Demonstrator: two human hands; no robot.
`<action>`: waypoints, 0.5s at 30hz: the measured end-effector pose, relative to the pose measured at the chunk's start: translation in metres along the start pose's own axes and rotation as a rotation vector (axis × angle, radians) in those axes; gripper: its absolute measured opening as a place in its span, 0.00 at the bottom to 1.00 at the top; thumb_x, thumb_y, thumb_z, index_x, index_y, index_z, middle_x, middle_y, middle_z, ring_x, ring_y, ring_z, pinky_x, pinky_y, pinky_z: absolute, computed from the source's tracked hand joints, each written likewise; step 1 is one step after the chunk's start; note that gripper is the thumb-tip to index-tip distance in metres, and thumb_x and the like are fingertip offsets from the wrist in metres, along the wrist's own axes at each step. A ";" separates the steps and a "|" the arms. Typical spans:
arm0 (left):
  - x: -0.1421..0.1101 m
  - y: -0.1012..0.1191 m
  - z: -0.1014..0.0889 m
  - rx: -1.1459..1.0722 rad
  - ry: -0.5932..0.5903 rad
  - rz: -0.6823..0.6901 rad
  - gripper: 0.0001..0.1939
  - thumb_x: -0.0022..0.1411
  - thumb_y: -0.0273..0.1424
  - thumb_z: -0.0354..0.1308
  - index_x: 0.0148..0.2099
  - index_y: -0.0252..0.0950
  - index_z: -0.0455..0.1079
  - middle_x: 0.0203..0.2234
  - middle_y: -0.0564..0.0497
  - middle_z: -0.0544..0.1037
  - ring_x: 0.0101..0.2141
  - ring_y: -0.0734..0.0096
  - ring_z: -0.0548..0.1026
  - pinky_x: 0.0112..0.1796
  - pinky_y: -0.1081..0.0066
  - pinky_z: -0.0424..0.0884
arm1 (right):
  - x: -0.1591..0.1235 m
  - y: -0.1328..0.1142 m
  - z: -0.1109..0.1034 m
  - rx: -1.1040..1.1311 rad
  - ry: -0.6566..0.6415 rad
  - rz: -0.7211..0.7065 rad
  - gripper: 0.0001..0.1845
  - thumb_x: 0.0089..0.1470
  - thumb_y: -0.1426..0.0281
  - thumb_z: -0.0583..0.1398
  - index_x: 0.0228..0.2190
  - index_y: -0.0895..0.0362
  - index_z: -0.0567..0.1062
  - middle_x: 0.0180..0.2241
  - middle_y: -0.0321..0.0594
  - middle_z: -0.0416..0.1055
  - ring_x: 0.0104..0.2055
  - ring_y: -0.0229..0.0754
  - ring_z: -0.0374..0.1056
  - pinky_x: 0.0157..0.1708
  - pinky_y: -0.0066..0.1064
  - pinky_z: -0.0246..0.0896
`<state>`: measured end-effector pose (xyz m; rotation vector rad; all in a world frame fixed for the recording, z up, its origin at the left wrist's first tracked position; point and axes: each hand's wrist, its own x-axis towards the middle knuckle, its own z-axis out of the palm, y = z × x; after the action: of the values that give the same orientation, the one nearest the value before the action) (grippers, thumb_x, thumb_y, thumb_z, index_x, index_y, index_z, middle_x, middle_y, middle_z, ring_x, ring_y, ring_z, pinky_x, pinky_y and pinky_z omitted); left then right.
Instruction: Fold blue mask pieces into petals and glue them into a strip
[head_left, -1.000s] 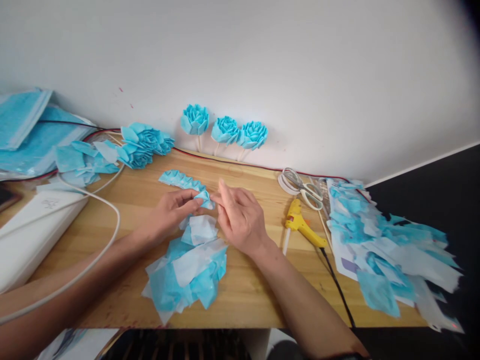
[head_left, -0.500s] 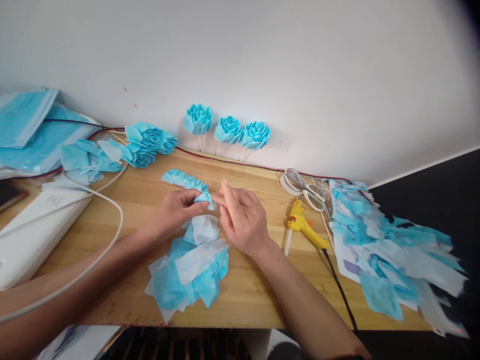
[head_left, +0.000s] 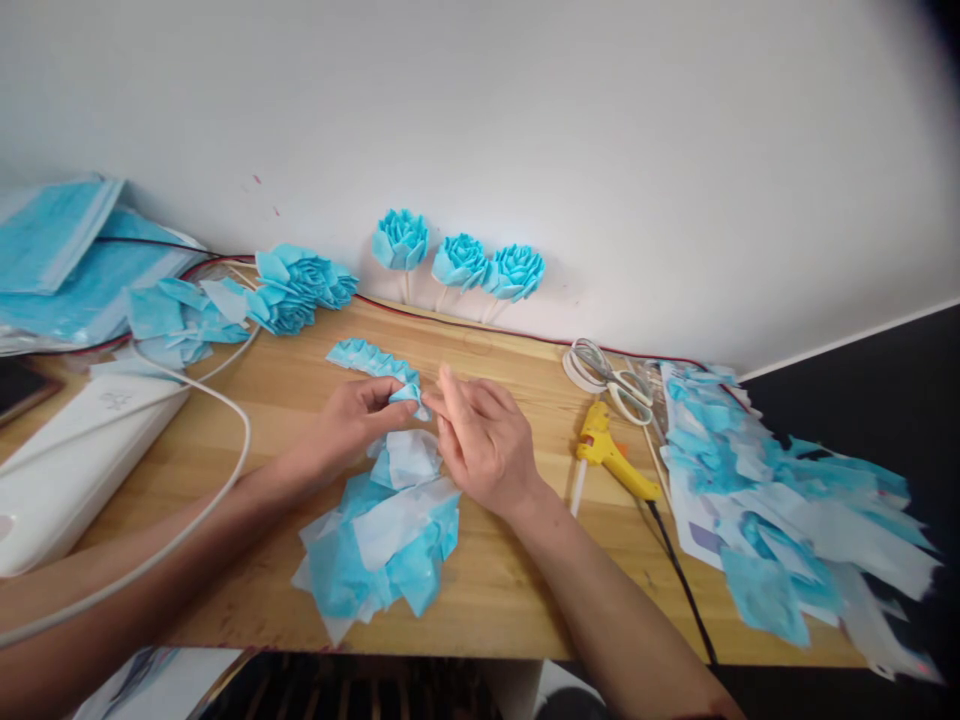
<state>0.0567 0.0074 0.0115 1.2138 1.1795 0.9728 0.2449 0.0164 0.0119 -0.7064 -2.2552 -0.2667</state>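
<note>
My left hand (head_left: pixel 360 412) pinches a small light-blue fabric piece (head_left: pixel 406 394) between thumb and fingers. My right hand (head_left: pixel 489 435) touches the right end of that same piece with its fingertips, its index finger raised; whether it grips the piece is hard to see. Just beyond my left hand lies a row of folded blue petals (head_left: pixel 369 358), its near end close to the held piece. Below both hands rests a loose pile of blue and white fabric pieces (head_left: pixel 379 540) on the wooden table.
Three blue fabric flowers (head_left: pixel 460 262) on sticks lean by the wall. More flowers (head_left: pixel 296 290) lie left of them. At right are scissors (head_left: pixel 611 380), a yellow glue gun (head_left: pixel 611 450) and fabric scraps (head_left: pixel 757 500). A white box (head_left: pixel 90 470) and cable (head_left: pixel 244 430) are at left.
The whole view has shifted very slightly. Both hands stay at the small blue piece, with only a tiny movement of the right fingers.
</note>
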 end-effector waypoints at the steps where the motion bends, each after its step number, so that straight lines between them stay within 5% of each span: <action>1: 0.000 0.000 0.000 -0.014 -0.001 -0.003 0.12 0.54 0.40 0.63 0.31 0.36 0.71 0.24 0.55 0.72 0.25 0.72 0.68 0.27 0.72 0.63 | 0.000 0.000 0.000 -0.002 -0.002 0.001 0.39 0.60 0.80 0.53 0.68 0.64 0.43 0.45 0.45 0.80 0.49 0.42 0.74 0.51 0.39 0.68; 15: -0.002 0.007 0.003 -0.055 0.025 -0.002 0.09 0.52 0.36 0.64 0.32 0.37 0.72 0.26 0.53 0.74 0.28 0.70 0.69 0.30 0.71 0.66 | -0.001 -0.005 0.001 -0.047 -0.047 0.015 0.38 0.60 0.80 0.52 0.68 0.63 0.44 0.48 0.44 0.79 0.52 0.41 0.72 0.57 0.40 0.61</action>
<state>0.0601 0.0062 0.0187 1.1600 1.1661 1.0149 0.2422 0.0119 0.0108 -0.7609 -2.2943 -0.3001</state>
